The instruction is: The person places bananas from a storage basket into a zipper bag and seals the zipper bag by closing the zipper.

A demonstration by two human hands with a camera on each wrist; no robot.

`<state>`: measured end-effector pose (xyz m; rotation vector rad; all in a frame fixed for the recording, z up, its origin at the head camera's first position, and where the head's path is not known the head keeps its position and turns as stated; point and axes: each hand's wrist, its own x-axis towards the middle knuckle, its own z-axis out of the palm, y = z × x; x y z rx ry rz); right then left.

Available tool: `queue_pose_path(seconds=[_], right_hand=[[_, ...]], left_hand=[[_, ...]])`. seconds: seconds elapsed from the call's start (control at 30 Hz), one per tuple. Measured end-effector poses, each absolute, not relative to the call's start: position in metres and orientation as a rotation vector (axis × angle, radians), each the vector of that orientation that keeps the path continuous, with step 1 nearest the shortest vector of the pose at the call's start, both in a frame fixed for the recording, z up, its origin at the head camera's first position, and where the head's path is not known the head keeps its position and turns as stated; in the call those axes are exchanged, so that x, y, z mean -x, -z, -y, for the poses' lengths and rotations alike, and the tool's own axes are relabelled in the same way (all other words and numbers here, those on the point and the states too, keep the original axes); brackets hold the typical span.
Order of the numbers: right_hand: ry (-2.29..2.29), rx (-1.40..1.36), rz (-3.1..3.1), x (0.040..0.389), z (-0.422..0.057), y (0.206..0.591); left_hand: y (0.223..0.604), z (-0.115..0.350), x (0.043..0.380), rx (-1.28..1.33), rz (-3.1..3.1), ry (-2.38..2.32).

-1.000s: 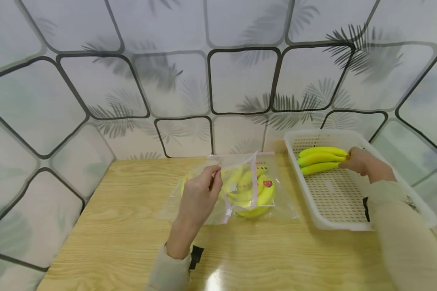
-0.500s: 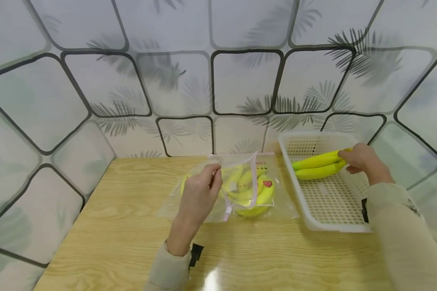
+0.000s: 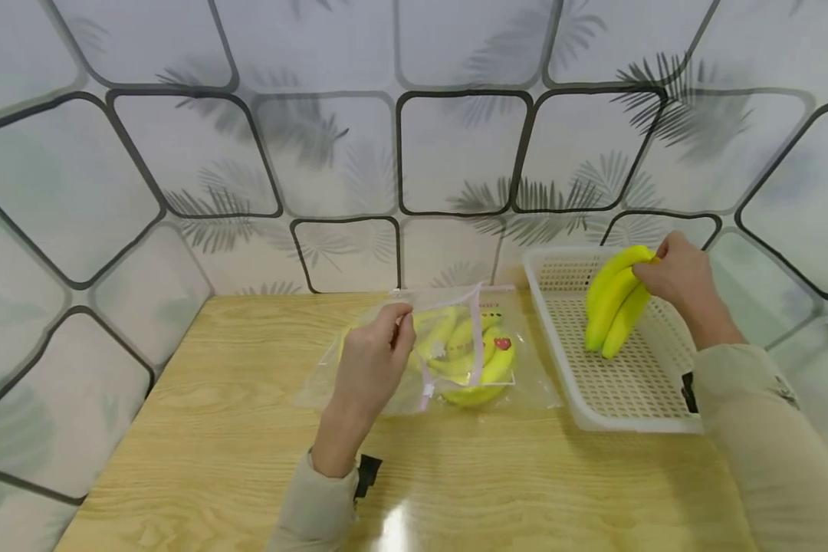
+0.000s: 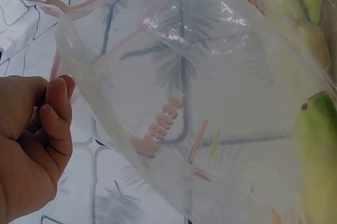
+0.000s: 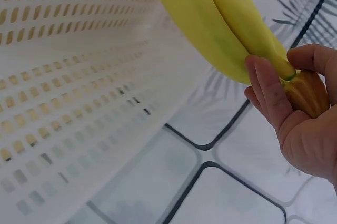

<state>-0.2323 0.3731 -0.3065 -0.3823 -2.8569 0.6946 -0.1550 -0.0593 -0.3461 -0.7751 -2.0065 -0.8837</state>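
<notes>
My right hand (image 3: 679, 280) grips a bunch of yellow bananas (image 3: 616, 299) by its stem. The bunch hangs tips down over the white plastic basket (image 3: 579, 383); in the right wrist view, fingers and thumb close round the brown stem end (image 5: 308, 93). A clear zip bag (image 3: 531, 383) with a pink zip edge lies on the table, its mouth spread apart. Inside it are more yellow bananas (image 3: 500, 372), seen through the film. My left hand (image 3: 372, 356) pinches the near edge of the bag's mouth; in the left wrist view, its curled fingers (image 4: 58, 124) sit at the pink edge.
The wooden table (image 3: 200, 445) meets a wall covering (image 3: 462, 153) printed with leaves and dark outlines at the back and sides. The basket stands at the right, close to the back wall, with perforated sides and floor.
My right hand has lifted the banana bunch, which has swung from lying sideways to hanging tips down. The basket has shifted slightly left. My left hand has stayed at the bag.
</notes>
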Motion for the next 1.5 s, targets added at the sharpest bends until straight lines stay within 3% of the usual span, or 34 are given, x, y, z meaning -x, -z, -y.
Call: queue_pose_path(seconds=[0.27, 0.57, 0.93, 1.5], right_hand=[[-0.812, 0.325, 2.566, 0.222, -0.343, 0.293], [-1.022, 0.103, 1.970, 0.178, -0.267, 0.289], [-1.803, -0.258, 1.203, 0.142, -0.236, 0.317], [-1.871, -0.352, 1.456, 0.132, -0.177, 0.364]], left_hand=[[0.348, 0.061, 0.159, 0.753, 2.034, 0.881], [0.350, 0.060, 0.161, 0.747, 2.032, 0.889], [0.351, 0.055, 0.161, 0.739, 2.045, 0.917], [0.346, 0.061, 0.160, 0.698, 1.984, 0.917]])
